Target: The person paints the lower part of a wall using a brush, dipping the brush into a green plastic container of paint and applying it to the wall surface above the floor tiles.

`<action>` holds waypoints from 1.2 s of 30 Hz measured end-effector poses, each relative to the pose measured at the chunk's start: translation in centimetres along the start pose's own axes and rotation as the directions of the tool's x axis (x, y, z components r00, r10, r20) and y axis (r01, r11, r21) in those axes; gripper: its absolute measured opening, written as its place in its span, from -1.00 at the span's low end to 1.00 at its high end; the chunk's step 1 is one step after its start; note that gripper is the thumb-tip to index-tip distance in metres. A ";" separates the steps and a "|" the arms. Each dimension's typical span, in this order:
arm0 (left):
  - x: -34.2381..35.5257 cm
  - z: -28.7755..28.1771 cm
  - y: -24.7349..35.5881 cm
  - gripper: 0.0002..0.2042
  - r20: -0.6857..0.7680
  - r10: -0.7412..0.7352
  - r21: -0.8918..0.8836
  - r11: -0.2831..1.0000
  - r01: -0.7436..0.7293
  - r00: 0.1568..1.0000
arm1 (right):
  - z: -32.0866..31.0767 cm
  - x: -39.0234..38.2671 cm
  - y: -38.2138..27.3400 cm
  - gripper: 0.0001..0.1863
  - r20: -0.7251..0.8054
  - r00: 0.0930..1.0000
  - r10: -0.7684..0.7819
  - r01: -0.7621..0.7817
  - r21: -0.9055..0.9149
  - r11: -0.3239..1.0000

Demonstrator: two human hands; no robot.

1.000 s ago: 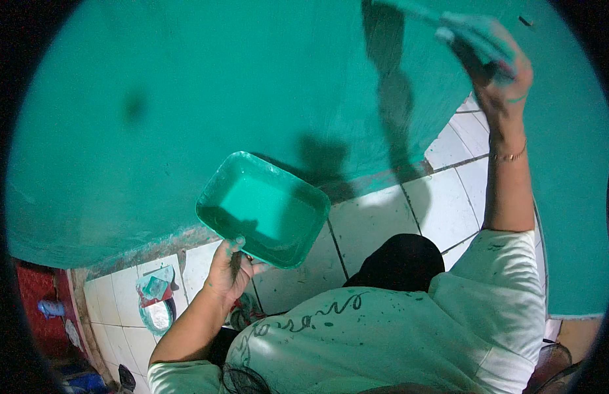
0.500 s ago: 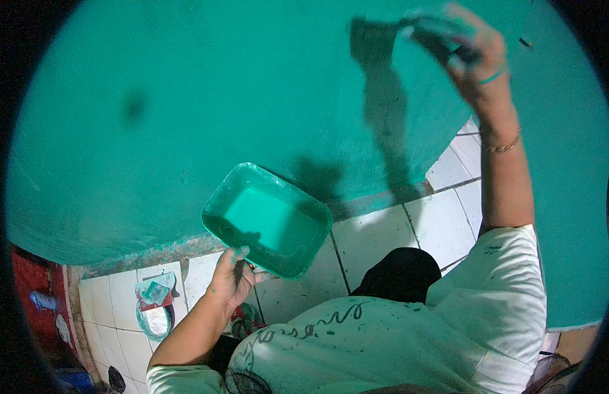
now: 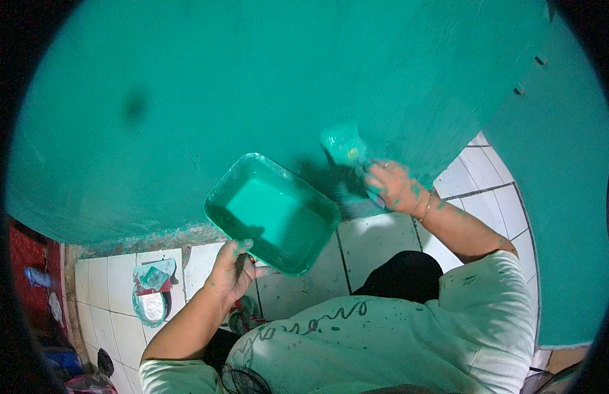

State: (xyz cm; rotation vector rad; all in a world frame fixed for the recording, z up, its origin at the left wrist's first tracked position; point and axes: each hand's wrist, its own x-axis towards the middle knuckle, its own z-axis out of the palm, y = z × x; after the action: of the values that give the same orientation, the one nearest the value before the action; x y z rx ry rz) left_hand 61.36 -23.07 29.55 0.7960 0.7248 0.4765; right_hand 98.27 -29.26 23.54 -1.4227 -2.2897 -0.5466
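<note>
A: Tips welcome. Right hand [image 3: 397,187] has its grip wrapped around what looks like a flat brush [image 3: 344,143], paint end pointing up and left by the green wall [image 3: 206,79]. Left hand [image 3: 231,270] is clamped on the edge of the tray [image 3: 315,231], thumb over the rim.

B: ok, and where's the tray sitting?

A: It isn't, it's held up over the tiled floor [image 3: 376,240], in front of the wall's lower part, green paint [image 3: 268,203] inside. Brush is near it, up and to the right. Can't tell if the bristles are touching the wall, too blurry.

B: I'd mind the tray tbh. One-handed on one edge, the far side could dip, so hold it level and close under the brush for drips. Load lightly, wipe the extra on the rim, then long overlapping strokes, easy pressure.
</note>
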 end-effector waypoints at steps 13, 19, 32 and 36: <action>0.0 -1.5 -0.4 -0.43 0.036 0.002 -0.058 0.998 0.000 0.999 | -20.0 14.5 4.5 -0.63 -0.362 0.905 -0.225 0.085 -0.365 0.927; -0.3 -1.5 -0.2 -0.42 -0.017 -0.002 -0.051 0.999 0.001 1.000 | -24.0 20.2 5.8 -0.76 -0.598 0.556 -0.577 -0.037 -0.711 0.702; -4.0 -4.4 4.5 -0.37 -0.253 0.348 0.032 0.935 -0.352 0.902 | 8.1 2.2 -2.9 -0.58 0.117 0.985 -0.126 0.097 0.223 0.970; -6.0 -7.2 5.4 -0.56 -0.375 0.421 0.003 0.892 -0.453 0.826 | 4.7 6.6 -2.1 -0.51 0.367 0.898 0.243 -0.347 0.249 0.904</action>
State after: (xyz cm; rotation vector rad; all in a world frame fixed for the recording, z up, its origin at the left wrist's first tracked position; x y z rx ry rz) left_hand 51.44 -20.13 32.72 0.8014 0.8605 1.0925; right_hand 93.12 -22.72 22.69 -1.7569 -2.2001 0.1547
